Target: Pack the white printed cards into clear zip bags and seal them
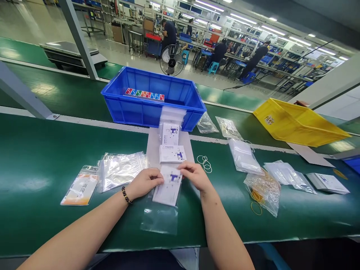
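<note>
My left hand [146,182] and my right hand [195,175] both pinch the top edge of a clear plastic bag [160,217] lying on the green belt, with a stack of white cards with a purple logo [170,187] partly inside its mouth. Two more stacks of the same white cards [172,153] lie just beyond my hands on a grey sheet. A pile of clear bags [120,170] sits left of my left hand. Loose rubber bands [204,163] lie right of the cards.
A blue crate [153,99] stands behind the cards, a yellow bin [295,122] at the far right. More clear bags [244,155], a bag of rubber bands [263,189] and a badge holder [80,187] lie on the belt. People work at benches far behind.
</note>
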